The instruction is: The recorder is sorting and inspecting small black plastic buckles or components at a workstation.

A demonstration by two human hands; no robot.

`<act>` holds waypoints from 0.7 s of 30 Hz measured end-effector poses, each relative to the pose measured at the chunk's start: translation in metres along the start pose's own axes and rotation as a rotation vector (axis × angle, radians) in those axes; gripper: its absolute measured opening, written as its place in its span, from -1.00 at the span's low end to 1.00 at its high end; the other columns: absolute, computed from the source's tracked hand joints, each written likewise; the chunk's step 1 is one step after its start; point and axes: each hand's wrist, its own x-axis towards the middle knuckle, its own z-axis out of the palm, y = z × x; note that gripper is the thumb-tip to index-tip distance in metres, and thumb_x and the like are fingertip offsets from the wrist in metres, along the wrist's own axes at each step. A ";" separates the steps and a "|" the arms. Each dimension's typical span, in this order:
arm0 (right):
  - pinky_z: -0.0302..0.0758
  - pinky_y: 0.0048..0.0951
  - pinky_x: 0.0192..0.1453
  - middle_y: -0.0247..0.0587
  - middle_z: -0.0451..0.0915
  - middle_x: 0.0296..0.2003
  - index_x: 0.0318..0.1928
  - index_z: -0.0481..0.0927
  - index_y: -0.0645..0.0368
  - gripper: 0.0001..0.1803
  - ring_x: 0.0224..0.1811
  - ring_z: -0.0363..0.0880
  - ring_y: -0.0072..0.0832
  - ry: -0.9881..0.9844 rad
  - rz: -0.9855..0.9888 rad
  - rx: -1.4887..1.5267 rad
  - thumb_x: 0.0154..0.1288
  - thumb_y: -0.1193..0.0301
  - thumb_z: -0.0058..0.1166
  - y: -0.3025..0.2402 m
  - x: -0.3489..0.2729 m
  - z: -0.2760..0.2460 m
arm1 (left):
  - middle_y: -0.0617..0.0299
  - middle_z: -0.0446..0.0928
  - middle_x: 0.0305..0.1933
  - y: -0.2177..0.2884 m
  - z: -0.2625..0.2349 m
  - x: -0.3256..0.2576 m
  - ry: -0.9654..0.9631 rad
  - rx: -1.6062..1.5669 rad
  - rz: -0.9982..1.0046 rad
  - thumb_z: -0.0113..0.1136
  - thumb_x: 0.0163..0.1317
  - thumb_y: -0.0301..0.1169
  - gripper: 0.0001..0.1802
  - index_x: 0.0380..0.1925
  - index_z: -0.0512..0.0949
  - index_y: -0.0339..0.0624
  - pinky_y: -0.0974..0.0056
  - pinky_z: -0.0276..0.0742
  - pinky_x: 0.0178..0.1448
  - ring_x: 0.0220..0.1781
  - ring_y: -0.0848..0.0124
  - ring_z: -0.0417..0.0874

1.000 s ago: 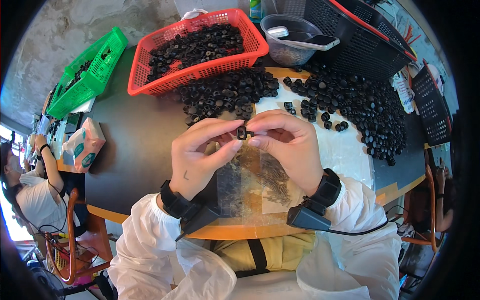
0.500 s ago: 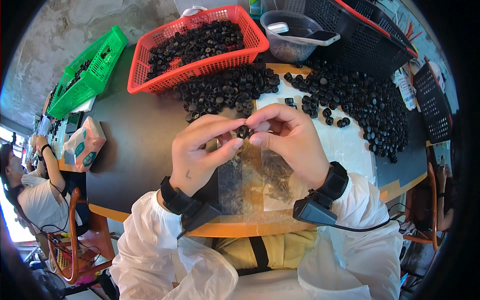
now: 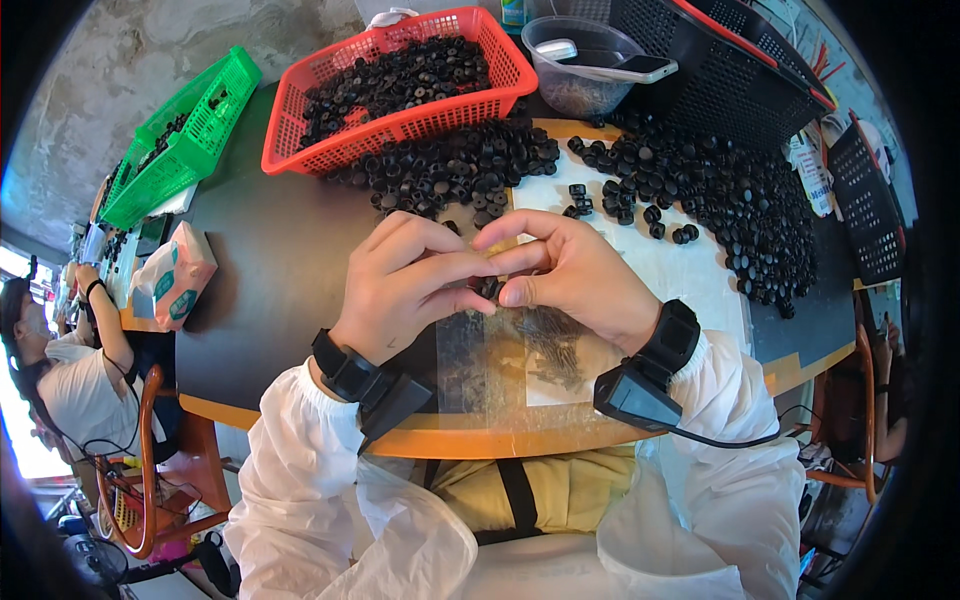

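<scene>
Above the middle of the table, my left hand (image 3: pixel 405 280) and my right hand (image 3: pixel 585 275) meet at their fingertips. Between both thumbs and fingers is a small black plastic part (image 3: pixel 489 288), partly covered by the fingertips, so its exact shape is hard to make out. Just below my right hand lies a scatter of thin dark metal pins (image 3: pixel 560 360) on a pale sheet. Beyond my fingers is a heap of round black plastic rings (image 3: pixel 440 180). A larger heap of black round caps (image 3: pixel 700 190) spreads to the right, several of them lying loose nearer my right hand.
A red basket (image 3: pixel 400 128) of small black parts stands at the back, with a green basket (image 3: pixel 190 165) farther left. At the back right are a clear tub (image 3: pixel 580 95) with a phone across it and black crates (image 3: pixel 690 85). A tissue pack (image 3: pixel 180 275) sits left, near another person (image 3: pixel 80 365).
Both hands have come slightly lower and nearer to me, with the black part still between the fingertips. My left fingers have curled further over it, and the view has shifted a little.
</scene>
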 end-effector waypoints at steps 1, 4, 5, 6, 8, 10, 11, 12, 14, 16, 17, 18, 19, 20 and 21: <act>0.55 -0.57 0.01 -0.14 0.68 -0.12 0.13 0.47 0.29 -0.57 -0.10 0.65 -0.56 -0.013 0.027 0.038 0.23 0.67 0.16 0.000 0.000 0.001 | 0.38 0.46 -0.37 0.001 0.000 -0.001 -0.002 0.002 -0.002 0.54 -0.30 -0.34 -0.54 -0.25 0.71 0.02 0.28 0.49 -0.25 -0.32 0.34 0.51; 0.56 -0.57 -0.04 -0.14 0.69 -0.14 0.06 0.52 0.32 -0.63 -0.13 0.67 -0.54 0.054 0.006 0.042 0.22 0.72 0.08 0.007 0.000 0.003 | 0.39 0.49 -0.40 0.004 0.003 0.000 0.024 0.061 0.045 0.53 -0.35 -0.37 -0.52 -0.25 0.71 0.00 0.30 0.49 -0.33 -0.38 0.36 0.54; 0.56 -0.57 -0.04 -0.14 0.69 -0.14 0.06 0.52 0.32 -0.63 -0.13 0.67 -0.54 0.053 0.005 0.043 0.22 0.72 0.08 0.007 0.000 0.003 | 0.38 0.49 -0.39 0.005 0.004 0.000 0.036 0.074 0.041 0.52 -0.37 -0.39 -0.51 -0.26 0.71 -0.01 0.31 0.49 -0.37 -0.41 0.37 0.54; 0.56 -0.57 -0.04 -0.14 0.68 -0.14 0.03 0.54 0.32 -0.65 -0.15 0.67 -0.54 0.068 -0.012 -0.002 0.21 0.75 0.03 0.006 -0.001 0.003 | 0.37 0.50 -0.39 0.007 0.005 0.000 0.047 0.087 0.036 0.51 -0.39 -0.41 -0.51 -0.26 0.71 -0.02 0.33 0.48 -0.41 -0.43 0.38 0.53; 0.56 -0.57 -0.05 -0.15 0.68 -0.14 0.00 0.56 0.33 -0.65 -0.17 0.67 -0.54 0.086 -0.031 -0.050 0.20 0.77 -0.01 0.006 -0.002 0.004 | 0.36 0.49 -0.40 0.012 0.010 -0.004 0.056 0.042 -0.045 0.50 -0.39 -0.42 -0.51 -0.27 0.70 -0.03 0.33 0.49 -0.42 -0.44 0.39 0.54; 0.56 -0.58 -0.06 -0.13 0.67 -0.12 -0.01 0.57 0.34 -0.63 -0.22 0.68 -0.55 0.103 -0.056 -0.063 0.18 0.79 -0.08 0.006 -0.002 0.005 | 0.35 0.49 -0.41 0.017 0.013 -0.004 0.069 -0.008 -0.122 0.50 -0.40 -0.43 -0.51 -0.27 0.70 -0.04 0.34 0.49 -0.42 -0.45 0.40 0.54; 0.56 -0.58 -0.06 -0.13 0.67 -0.12 -0.01 0.57 0.34 -0.63 -0.22 0.68 -0.55 0.103 -0.059 -0.070 0.18 0.79 -0.08 0.006 -0.003 0.005 | 0.34 0.48 -0.42 0.019 0.013 -0.004 0.087 -0.052 -0.167 0.49 -0.40 -0.45 -0.51 -0.28 0.70 -0.05 0.34 0.49 -0.43 -0.46 0.40 0.54; 0.55 -0.58 -0.07 -0.13 0.67 -0.10 -0.01 0.57 0.34 -0.64 -0.21 0.67 -0.55 0.109 -0.081 -0.088 0.18 0.78 -0.05 0.005 -0.003 0.004 | 0.33 0.47 -0.44 0.020 0.013 -0.003 0.108 -0.096 -0.211 0.48 -0.41 -0.46 -0.52 -0.28 0.70 -0.06 0.34 0.49 -0.44 -0.47 0.40 0.54; 0.55 -0.58 -0.07 -0.13 0.67 -0.09 -0.01 0.57 0.34 -0.64 -0.21 0.67 -0.56 0.111 -0.104 -0.126 0.18 0.78 -0.01 0.001 -0.004 0.004 | 0.32 0.47 -0.43 0.020 0.014 0.000 0.158 -0.061 -0.145 0.49 -0.37 -0.46 -0.53 -0.28 0.70 -0.06 0.32 0.50 -0.41 -0.44 0.40 0.55; 0.51 -0.55 -0.04 -0.14 0.66 -0.05 0.06 0.53 0.32 -0.60 -0.10 0.62 -0.57 0.066 -0.152 -0.238 0.15 0.68 0.15 -0.007 -0.006 0.003 | 0.32 0.47 -0.43 0.019 0.014 0.004 0.220 -0.023 -0.081 0.50 -0.33 -0.46 -0.55 -0.27 0.70 -0.06 0.31 0.51 -0.39 -0.42 0.40 0.56; 0.51 -0.55 -0.04 -0.14 0.66 -0.05 0.06 0.53 0.32 -0.60 -0.10 0.62 -0.57 0.052 -0.147 -0.256 0.15 0.68 0.15 -0.011 -0.005 0.004 | 0.31 0.47 -0.40 0.015 0.010 0.001 0.181 -0.012 -0.084 0.51 -0.27 -0.46 -0.58 -0.26 0.69 -0.06 0.31 0.50 -0.36 -0.40 0.39 0.55; 0.48 -0.54 -0.01 -0.13 0.65 -0.02 0.10 0.50 0.30 -0.53 -0.03 0.58 -0.56 0.142 -0.270 -0.439 0.12 0.61 0.23 -0.019 -0.007 0.006 | 0.30 0.47 -0.37 0.013 0.007 -0.002 0.141 -0.002 -0.089 0.53 -0.21 -0.46 -0.60 -0.25 0.68 -0.06 0.31 0.49 -0.34 -0.37 0.38 0.54; 0.45 -0.53 0.02 -0.12 0.64 0.00 0.14 0.47 0.28 -0.45 0.03 0.54 -0.55 0.230 -0.397 -0.619 0.09 0.55 0.30 -0.027 -0.010 0.008 | 0.30 0.47 -0.37 0.010 0.007 -0.007 0.162 0.006 -0.097 0.53 -0.21 -0.46 -0.60 -0.25 0.68 -0.06 0.31 0.49 -0.34 -0.37 0.38 0.54; 0.42 -0.53 0.04 -0.14 0.63 0.04 0.19 0.42 0.25 -0.36 0.03 0.51 -0.53 0.350 -0.502 -0.590 0.07 0.48 0.34 -0.042 -0.025 0.017 | 0.29 0.45 -0.33 0.007 0.006 -0.010 0.166 -0.056 -0.174 0.52 -0.13 -0.39 -0.63 -0.24 0.68 -0.09 0.34 0.43 -0.34 -0.38 0.42 0.48; 0.46 -0.52 -0.01 -0.16 0.62 0.05 0.15 0.44 0.26 -0.45 -0.05 0.52 -0.53 0.396 -0.706 -0.472 0.13 0.50 0.29 -0.047 -0.043 0.021 | 0.28 0.44 -0.29 0.003 0.005 -0.013 0.168 -0.114 -0.250 0.52 -0.06 -0.33 -0.65 -0.23 0.67 -0.11 0.37 0.36 -0.34 -0.40 0.46 0.42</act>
